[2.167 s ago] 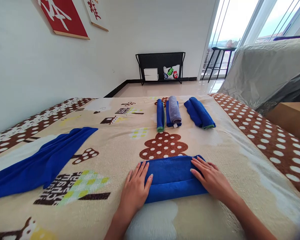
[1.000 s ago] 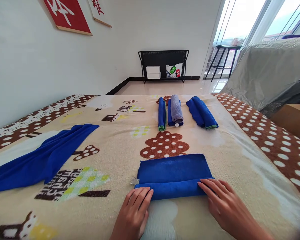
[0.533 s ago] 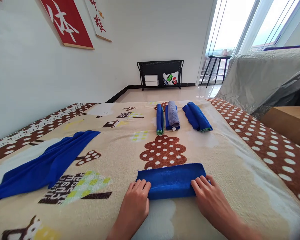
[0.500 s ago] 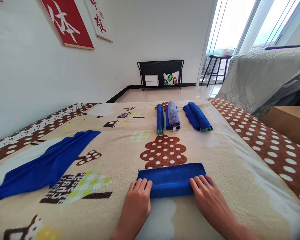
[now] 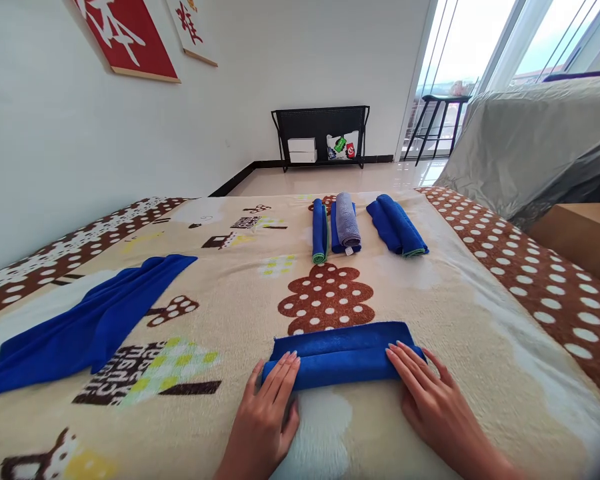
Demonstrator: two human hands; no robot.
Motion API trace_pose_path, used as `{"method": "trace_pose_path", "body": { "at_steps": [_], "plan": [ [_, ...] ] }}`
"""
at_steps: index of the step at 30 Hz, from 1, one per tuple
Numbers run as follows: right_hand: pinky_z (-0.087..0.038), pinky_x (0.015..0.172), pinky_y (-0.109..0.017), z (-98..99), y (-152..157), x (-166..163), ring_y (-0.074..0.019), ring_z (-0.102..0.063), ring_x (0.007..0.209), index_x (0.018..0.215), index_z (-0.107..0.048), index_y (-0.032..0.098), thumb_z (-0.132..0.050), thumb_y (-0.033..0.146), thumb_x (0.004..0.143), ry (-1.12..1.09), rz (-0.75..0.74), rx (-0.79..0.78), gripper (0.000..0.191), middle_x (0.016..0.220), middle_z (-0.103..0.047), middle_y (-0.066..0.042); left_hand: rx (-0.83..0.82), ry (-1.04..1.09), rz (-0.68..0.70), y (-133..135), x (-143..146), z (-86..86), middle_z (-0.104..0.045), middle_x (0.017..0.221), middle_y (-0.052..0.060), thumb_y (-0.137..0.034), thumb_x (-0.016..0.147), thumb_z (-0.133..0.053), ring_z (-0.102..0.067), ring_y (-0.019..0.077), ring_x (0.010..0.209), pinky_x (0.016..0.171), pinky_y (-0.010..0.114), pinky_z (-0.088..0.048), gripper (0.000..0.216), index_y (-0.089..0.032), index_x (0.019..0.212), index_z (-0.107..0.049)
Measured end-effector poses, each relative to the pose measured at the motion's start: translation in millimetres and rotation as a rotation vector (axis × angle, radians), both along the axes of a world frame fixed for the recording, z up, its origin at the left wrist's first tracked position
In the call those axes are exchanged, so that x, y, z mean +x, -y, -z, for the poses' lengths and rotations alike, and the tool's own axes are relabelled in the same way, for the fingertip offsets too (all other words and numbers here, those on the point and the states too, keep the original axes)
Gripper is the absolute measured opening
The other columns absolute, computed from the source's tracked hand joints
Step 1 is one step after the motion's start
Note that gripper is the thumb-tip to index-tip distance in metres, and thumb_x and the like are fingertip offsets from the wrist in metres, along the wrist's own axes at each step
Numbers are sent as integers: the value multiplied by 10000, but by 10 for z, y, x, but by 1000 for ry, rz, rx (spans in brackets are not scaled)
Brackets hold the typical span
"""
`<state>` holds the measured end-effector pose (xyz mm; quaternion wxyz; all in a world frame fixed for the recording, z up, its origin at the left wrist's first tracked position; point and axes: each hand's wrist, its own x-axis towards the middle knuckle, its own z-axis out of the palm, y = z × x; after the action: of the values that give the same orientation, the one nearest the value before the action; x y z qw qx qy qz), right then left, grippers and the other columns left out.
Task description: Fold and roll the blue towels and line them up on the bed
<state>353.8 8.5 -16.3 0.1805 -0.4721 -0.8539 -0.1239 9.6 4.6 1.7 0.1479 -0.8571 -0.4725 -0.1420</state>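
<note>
Both ends of the blue cloth (image 5: 340, 369), lying crosswise at lower centre, sit equally near, under the outstretched, unclenched left hand (image 5: 266, 415) and right hand (image 5: 434, 399).

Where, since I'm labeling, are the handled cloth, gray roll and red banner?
Handled cloth (image 5: 343, 367), head view, on its rolled part.
Gray roll (image 5: 348, 220), head view, along its side.
Red banner (image 5: 130, 39), head view, on its face.

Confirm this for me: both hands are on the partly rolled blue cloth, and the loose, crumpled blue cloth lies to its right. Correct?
Not quite: the loose, crumpled blue cloth lies to its left, as the head view shows. The left hand and right hand are both on the partly rolled blue cloth.
</note>
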Motion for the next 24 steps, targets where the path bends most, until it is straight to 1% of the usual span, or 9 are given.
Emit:
{"method": "trace_pose_path", "body": {
  "at_steps": [2, 5, 7, 10, 12, 15, 19, 22, 24],
  "plan": [
    [-265, 1148, -452, -45, -109, -47, -212, -487, 1325, 1410, -490, 155, -400, 78, 864, -65, 27, -26, 559, 1420, -553, -56, -34, 65, -24, -85, 44, -41, -626, 1367, 85, -113, 844, -486, -572, 209, 1266, 1226, 458, -197, 550, -158, 1393, -489],
    [-360, 1059, -428, -196, -347, -141, -211, -608, 1119, 1133, -663, 188, -434, 71, 843, -121, 57, -106, 387, 1154, -696, -46, -114, 100, -78, -264, 122, -184, -715, 1179, 68, -100, 785, -506, -643, 238, 1122, 1202, 518, -251, 432, -175, 1192, -633],
    [-392, 1018, -438, -298, -495, -222, -227, -625, 1050, 1041, -689, 187, -457, 77, 842, -111, 77, -120, 325, 1074, -707, -61, -143, 70, -133, -378, 189, -285, -696, 1227, 98, -110, 768, -521, -616, 277, 1171, 1191, 550, -267, 364, -169, 1091, -677],
    [-394, 1024, -452, -349, -628, -441, -257, -587, 1162, 1226, -639, 143, -440, 62, 858, -94, 79, -90, 426, 1257, -649, -106, -112, 61, -159, -508, 372, -323, -568, 1426, 150, -127, 786, -521, -507, 310, 1327, 1179, 556, -284, 474, -121, 1249, -622],
    [-370, 1072, -430, -313, -658, -632, -244, -514, 1287, 1364, -550, 133, -437, 71, 871, -76, 25, -79, 509, 1397, -565, -99, -106, 61, -108, -570, 524, -256, -522, 1476, 139, -162, 823, -523, -476, 285, 1363, 1176, 515, -301, 574, -113, 1395, -509],
    [-308, 1146, -403, -221, -667, -786, -215, -411, 1394, 1445, -472, 142, -458, 139, 908, -47, -72, -81, 537, 1492, -474, -74, -130, 50, -52, -629, 613, -111, -514, 1491, 101, -258, 903, -510, -466, 250, 1375, 1177, 467, -302, 576, -138, 1460, -433],
    [-247, 1185, -403, -118, -687, -462, -197, -346, 1439, 1522, -358, 161, -425, 120, 920, -29, -114, -92, 607, 1551, -390, -55, -153, 41, -57, -628, 280, -15, -509, 1497, 90, -301, 972, -469, -477, 238, 1365, 1143, 448, -317, 544, -177, 1494, -381],
    [-266, 1160, -430, -45, -695, -77, -215, -389, 1410, 1532, -325, 137, -407, 115, 927, -46, -66, -91, 611, 1528, -421, -94, -163, 48, -85, -589, -45, -6, -532, 1473, 107, -293, 987, -458, -514, 247, 1327, 1128, 462, -305, 515, -176, 1483, -391],
    [-270, 1148, -448, -8, -703, 68, -227, -401, 1401, 1527, -331, 142, -416, 141, 939, -57, -44, -100, 594, 1517, -435, -106, -176, 57, -90, -578, -154, -9, -532, 1474, 101, -277, 981, -464, -510, 253, 1331, 1134, 481, -278, 518, -192, 1485, -384]
  ]
}}
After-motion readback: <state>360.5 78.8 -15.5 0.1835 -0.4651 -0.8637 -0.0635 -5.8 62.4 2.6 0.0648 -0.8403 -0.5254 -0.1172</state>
